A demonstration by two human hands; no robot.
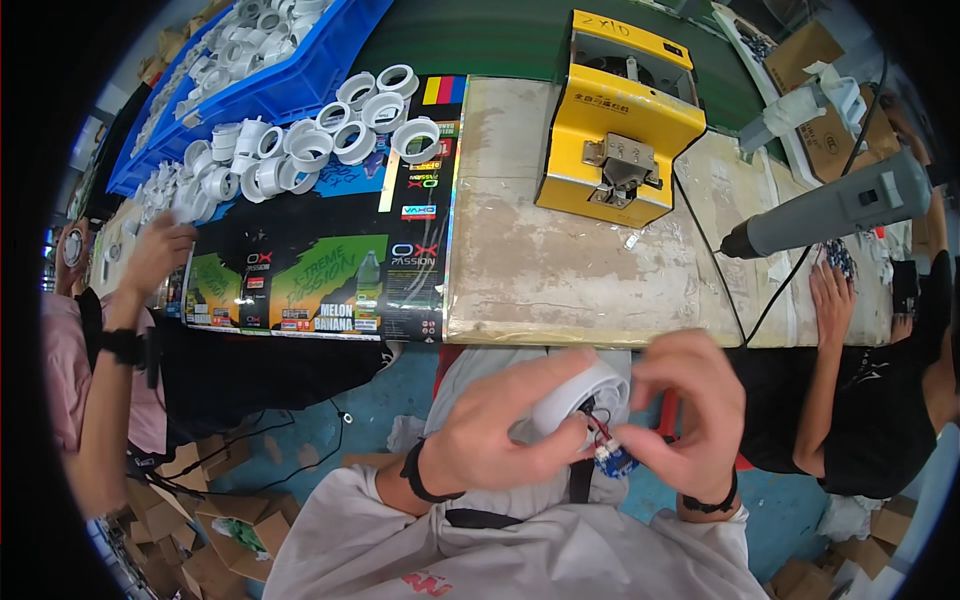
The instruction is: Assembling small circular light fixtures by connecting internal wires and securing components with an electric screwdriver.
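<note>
A white round plastic housing (598,388) is gripped in my left hand (505,420), its opening turned toward my right hand. Thin red and dark wires run out of that opening to a small blue circuit board (614,460), which hangs just below it. My right hand (692,405) is curved beside the housing. Its thumb is close to the wires and the board, and the index finger is near the rim. The right fingertips look apart, though slightly blurred; whether the thumb touches the board is hard to tell.
Ahead on the worktable (520,290) stands a yellow machine (620,130). A grey electric screwdriver (840,210) with a cable hangs at right. White plastic rings (310,145) lie at left beside a blue bin (270,90). Co-workers' hands (832,300) are on both sides.
</note>
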